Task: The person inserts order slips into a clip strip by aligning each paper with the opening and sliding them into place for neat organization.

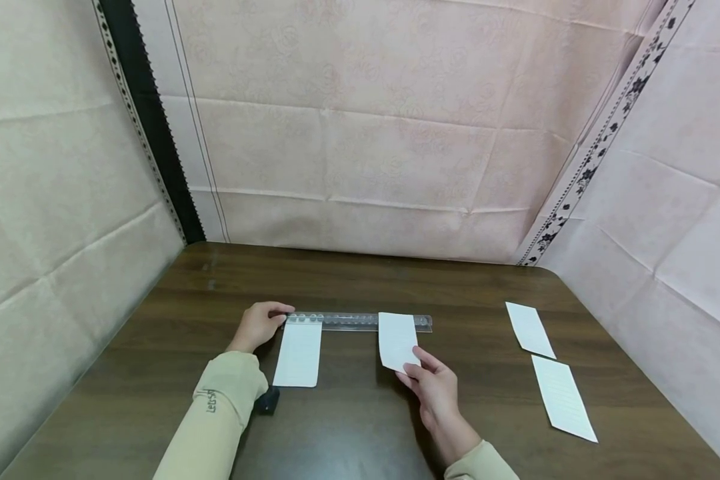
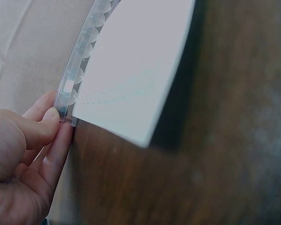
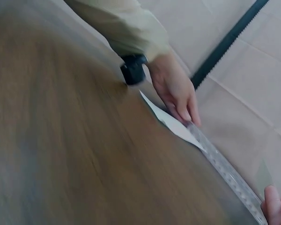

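A clear plastic binding strip (image 1: 349, 322) with a row of rounded loops lies crosswise in the head view. My left hand (image 1: 260, 326) pinches its left end between thumb and fingers, as the left wrist view (image 2: 30, 154) shows close up. Against the strip's left part sits a white lined sheet (image 1: 298, 357) with rounded lower corners, its top edge at the loops. My right hand (image 1: 437, 390) pinches another white sheet (image 1: 397, 340) by its lower right corner. That sheet's top overlaps the strip near its right end; whether it is attached I cannot tell.
Two more white sheets (image 1: 530, 330) (image 1: 564, 398) lie one before the other on the right of the brown wooden table (image 1: 360, 413). Pale cloth walls (image 1: 360, 160) stand behind and at both sides. A black device (image 1: 267, 401) sits by the left wrist.
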`<act>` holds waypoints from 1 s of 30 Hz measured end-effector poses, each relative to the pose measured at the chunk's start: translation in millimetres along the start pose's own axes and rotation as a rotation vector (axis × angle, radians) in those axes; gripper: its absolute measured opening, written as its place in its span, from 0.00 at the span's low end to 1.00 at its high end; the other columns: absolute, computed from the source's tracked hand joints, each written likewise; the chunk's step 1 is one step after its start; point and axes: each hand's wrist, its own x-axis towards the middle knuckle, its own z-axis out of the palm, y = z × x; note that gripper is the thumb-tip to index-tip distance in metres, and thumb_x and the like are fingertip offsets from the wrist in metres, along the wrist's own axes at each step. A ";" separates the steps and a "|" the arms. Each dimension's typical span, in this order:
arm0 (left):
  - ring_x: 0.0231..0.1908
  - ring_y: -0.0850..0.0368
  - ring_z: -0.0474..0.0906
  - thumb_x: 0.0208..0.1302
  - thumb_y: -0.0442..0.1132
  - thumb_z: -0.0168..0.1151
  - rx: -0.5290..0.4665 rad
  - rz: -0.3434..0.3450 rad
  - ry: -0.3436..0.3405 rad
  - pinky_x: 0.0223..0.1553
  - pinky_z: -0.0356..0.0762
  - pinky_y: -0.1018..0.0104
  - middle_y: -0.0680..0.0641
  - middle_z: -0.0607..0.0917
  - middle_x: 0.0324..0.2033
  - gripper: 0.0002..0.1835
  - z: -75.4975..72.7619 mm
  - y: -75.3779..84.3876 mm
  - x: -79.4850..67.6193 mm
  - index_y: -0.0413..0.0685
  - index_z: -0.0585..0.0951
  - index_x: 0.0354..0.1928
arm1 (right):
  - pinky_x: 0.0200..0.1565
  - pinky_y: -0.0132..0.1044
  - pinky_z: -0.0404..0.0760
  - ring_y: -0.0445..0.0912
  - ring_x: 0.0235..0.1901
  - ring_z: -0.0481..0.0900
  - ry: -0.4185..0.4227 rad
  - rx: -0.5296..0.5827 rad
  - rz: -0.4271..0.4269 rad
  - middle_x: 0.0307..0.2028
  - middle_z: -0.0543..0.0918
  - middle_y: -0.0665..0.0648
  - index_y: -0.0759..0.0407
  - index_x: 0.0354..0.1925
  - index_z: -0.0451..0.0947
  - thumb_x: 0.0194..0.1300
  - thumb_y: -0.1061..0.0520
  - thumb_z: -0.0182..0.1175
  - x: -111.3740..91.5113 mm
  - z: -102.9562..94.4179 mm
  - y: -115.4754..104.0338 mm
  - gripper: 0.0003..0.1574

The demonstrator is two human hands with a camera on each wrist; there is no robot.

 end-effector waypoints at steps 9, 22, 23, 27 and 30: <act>0.49 0.42 0.74 0.64 0.30 0.55 -0.005 -0.001 0.000 0.48 0.71 0.49 0.39 0.81 0.46 0.12 0.3 -1.9 1.4 0.44 0.84 0.45 | 0.34 0.36 0.81 0.42 0.25 0.78 -0.033 0.029 0.005 0.53 0.66 0.72 0.79 0.59 0.63 0.54 0.79 0.54 -14.7 21.5 7.8 0.32; 0.47 0.44 0.75 0.63 0.30 0.56 0.000 -0.001 0.003 0.47 0.71 0.51 0.40 0.82 0.44 0.11 -2.1 4.1 -0.6 0.44 0.84 0.44 | 0.34 0.36 0.81 0.42 0.25 0.77 -0.097 0.014 0.028 0.50 0.68 0.70 0.79 0.58 0.64 0.53 0.79 0.54 -28.5 40.9 13.9 0.31; 0.47 0.44 0.75 0.63 0.30 0.56 0.003 0.000 0.004 0.47 0.71 0.51 0.40 0.82 0.44 0.11 -2.1 4.5 -0.8 0.44 0.84 0.44 | 0.34 0.36 0.81 0.42 0.25 0.78 -0.101 0.011 0.035 0.49 0.68 0.69 0.79 0.58 0.64 0.53 0.79 0.54 -29.3 41.9 14.7 0.31; 0.47 0.44 0.76 0.63 0.30 0.56 0.011 0.000 0.003 0.46 0.71 0.52 0.41 0.83 0.43 0.11 -1.7 3.4 0.0 0.44 0.84 0.43 | 0.35 0.37 0.81 0.42 0.25 0.78 -0.111 0.004 0.051 0.48 0.69 0.70 0.80 0.57 0.64 0.53 0.80 0.55 -31.1 45.0 18.2 0.31; 0.47 0.44 0.75 0.64 0.31 0.55 0.010 -0.005 -0.004 0.46 0.71 0.52 0.40 0.82 0.44 0.11 -1.4 2.3 0.5 0.44 0.84 0.44 | 0.35 0.38 0.81 0.43 0.26 0.78 -0.116 -0.002 0.054 0.47 0.70 0.68 0.80 0.57 0.64 0.53 0.80 0.55 -31.3 46.8 21.0 0.31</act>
